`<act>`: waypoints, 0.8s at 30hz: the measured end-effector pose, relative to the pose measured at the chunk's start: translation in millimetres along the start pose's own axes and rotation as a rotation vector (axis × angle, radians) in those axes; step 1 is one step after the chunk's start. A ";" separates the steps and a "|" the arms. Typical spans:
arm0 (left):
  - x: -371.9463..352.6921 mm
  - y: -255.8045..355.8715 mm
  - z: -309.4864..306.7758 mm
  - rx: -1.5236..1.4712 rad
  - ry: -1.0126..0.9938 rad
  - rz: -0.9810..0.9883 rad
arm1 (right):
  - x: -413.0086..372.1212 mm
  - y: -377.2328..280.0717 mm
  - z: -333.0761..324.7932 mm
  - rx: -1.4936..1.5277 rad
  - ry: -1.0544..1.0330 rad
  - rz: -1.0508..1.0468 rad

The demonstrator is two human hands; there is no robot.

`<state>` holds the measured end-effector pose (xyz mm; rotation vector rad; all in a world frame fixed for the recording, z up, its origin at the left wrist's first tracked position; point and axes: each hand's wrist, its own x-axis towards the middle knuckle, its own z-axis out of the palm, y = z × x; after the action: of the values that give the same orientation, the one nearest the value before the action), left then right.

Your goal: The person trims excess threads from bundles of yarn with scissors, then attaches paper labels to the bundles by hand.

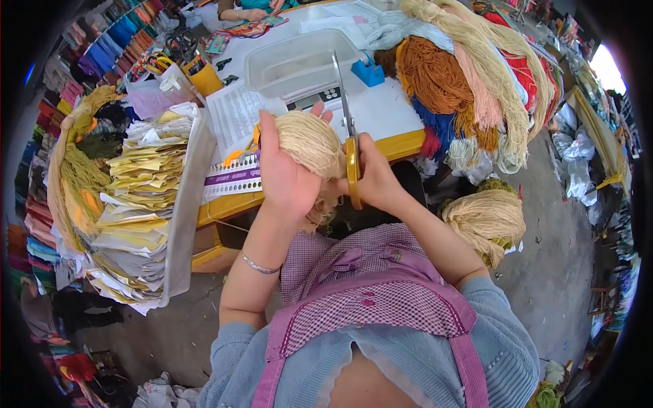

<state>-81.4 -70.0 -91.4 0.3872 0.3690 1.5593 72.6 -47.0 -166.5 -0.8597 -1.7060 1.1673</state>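
A bundled hank of cream yarn rests in my left hand, with the thumb up along its left side and fingertips showing behind its top. Its loose strands hang below, in front of my apron. My right hand is closed around the gold handles of a pair of scissors. The long blades point up, over the table, beside the hank. My right fingers come right up to the lower end of the yarn.
A clear plastic tub stands on a digital scale, near a blue tape dispenser. Colourful hanks pile up at right. A bin of paper packets stands left. Another person's hand shows at the far edge.
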 end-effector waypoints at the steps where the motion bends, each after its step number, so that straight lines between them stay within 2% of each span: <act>1: 0.6 6.0 0.1 0.095 0.044 -0.056 | 2.2 -5.9 -1.1 0.100 0.022 -0.021; 4: 4.6 27.4 -8.7 0.220 0.087 -0.126 | 8.4 -8.6 -26.9 0.183 -0.003 0.043; 6: 14.8 29.1 -38.5 0.641 -0.140 -0.055 | 14.5 -17.3 -43.8 0.725 0.083 0.341; 7: 17.8 26.7 -47.6 0.830 -0.114 0.036 | 18.5 -28.2 -51.9 0.746 0.111 0.276; 8: 20.1 26.9 -49.3 0.827 -0.114 0.035 | 24.5 -32.0 -63.5 0.673 0.086 0.264; 10: 21.7 28.8 -53.2 1.222 -0.380 0.227 | 32.6 -36.7 -80.9 0.598 0.047 0.238; 12: 13.3 22.7 -34.4 1.124 -0.380 0.226 | 28.6 -54.7 -73.0 0.675 0.075 0.137; 13: 13.6 21.5 -26.4 0.892 -0.409 0.213 | 24.0 -53.9 -70.5 0.695 0.078 0.124; 14: 13.2 22.2 -17.7 0.659 -0.437 0.198 | 19.5 -59.5 -68.0 0.565 0.015 0.108; 15: 8.8 25.0 -6.6 0.531 -0.385 0.179 | 16.9 -65.2 -66.6 0.434 -0.046 0.092; 16: 13.1 30.0 -10.5 0.532 -0.385 0.174 | 17.6 -54.9 -65.1 0.353 -0.114 0.090; 18: 23.2 50.7 -23.9 0.009 -0.930 -0.126 | 5.2 -40.3 -59.1 0.526 -0.169 0.066; 19: 8.9 53.7 -27.2 -0.024 -0.868 -0.144 | 1.2 -20.0 -60.5 0.506 -0.223 -0.005; 22: 22.5 73.9 -48.4 -0.137 -1.464 -0.317 | -15.9 -7.6 -45.4 0.335 -0.258 0.009; 24: 22.7 84.3 -45.0 -0.210 -1.736 -0.297 | -26.5 0.9 -38.3 0.336 -0.387 0.150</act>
<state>-177.3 -48.9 -91.9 1.2490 -1.0240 0.5315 118.0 -57.0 -167.8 -0.5861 -1.6918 1.7543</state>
